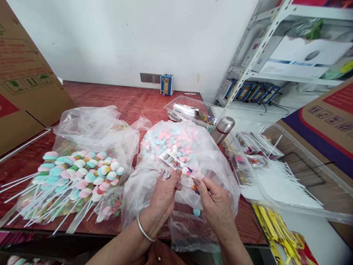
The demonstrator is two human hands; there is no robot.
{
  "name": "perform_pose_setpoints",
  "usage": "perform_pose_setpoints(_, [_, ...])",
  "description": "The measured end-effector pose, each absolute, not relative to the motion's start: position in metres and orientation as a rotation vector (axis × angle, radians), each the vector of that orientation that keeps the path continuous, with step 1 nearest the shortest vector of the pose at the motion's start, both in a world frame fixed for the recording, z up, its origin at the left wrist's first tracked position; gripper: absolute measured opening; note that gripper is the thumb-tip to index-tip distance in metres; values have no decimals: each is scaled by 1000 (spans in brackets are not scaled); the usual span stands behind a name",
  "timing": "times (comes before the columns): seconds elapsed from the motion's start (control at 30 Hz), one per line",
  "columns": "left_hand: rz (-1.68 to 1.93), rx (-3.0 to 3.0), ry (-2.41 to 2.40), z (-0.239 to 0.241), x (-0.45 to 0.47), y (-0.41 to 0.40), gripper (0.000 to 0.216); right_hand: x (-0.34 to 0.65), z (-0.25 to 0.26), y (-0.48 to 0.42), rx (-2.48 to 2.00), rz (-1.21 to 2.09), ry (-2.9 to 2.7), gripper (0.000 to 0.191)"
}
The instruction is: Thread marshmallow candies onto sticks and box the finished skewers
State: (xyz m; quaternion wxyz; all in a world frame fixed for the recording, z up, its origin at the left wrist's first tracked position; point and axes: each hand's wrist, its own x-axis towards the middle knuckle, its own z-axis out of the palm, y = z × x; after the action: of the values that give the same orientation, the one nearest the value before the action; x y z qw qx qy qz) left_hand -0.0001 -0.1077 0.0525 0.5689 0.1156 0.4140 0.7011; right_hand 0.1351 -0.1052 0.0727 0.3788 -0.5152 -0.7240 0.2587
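My left hand (164, 191), with a bangle at the wrist, pinches a printed white wrapper strip (176, 162) with coloured patches between thumb and fingers. Close beside it, my right hand (216, 200) pinches the lower right end of printed wrapper material; whether this is the same strip I cannot tell. Both hands are over a large clear plastic bag (220, 180) of small pink, blue and white marshmallows (176, 138). A single blue marshmallow (196, 212) lies near the table's front edge. To the left lies a pile of marshmallow sticks (79, 171), their white sticks pointing left and down.
A clear tray (176, 105) and a steel flask (224, 129) stand behind the bag. At right, a plastic bin (289, 206) holds white sticks and printed packs, with yellow strips (275, 228) below. Cardboard boxes (30, 73) flank the red table (96, 94); a white shelf (264, 40) stands behind.
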Motion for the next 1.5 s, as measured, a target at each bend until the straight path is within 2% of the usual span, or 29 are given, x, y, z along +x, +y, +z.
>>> perform_pose_setpoints(0.2, [1516, 183, 847, 48, 0, -113, 43, 130, 67, -110, -1317, 582, -1824, 48])
perform_pose_setpoints(0.33, [1496, -34, 754, 43, -5, -113, 47, 130, 69, -118, -1294, 694, -1724, 51])
perform_pose_setpoints(0.57, [1482, -149, 637, 40, -8, -113, 42, 128, 76, -136, -1076, 547, -1698, 27])
perform_pose_setpoints(0.83, [1538, 265, 810, 47, -9, -123, 38, 116, 68, -137, -1069, 491, -1803, 19])
perform_pose_setpoints(1.07, [1449, 429, 905, 52, -20, -135, 38, 115, 56, -153, -1166, 479, -1768, 22])
perform_pose_setpoints(1.2, [1532, 326, 926, 56, -38, -143, 44, 105, 62, -158, -1108, 628, -1757, 25])
perform_pose_setpoints(1.33, [1786, 261, 895, 71, -93, -174, 44, 74, 76, -155, -1058, 847, -1659, 28])
perform_pose_setpoints(1.4, [1967, 294, 934, 81, -131, -199, 42, 44, 80, -156, -1017, 1161, -1645, 28])
perform_pose_setpoints(1.5, [2201, 354, 1026, 93, -183, -241, 40, -20, 81, -166, -814, 1979, -1393, 33])
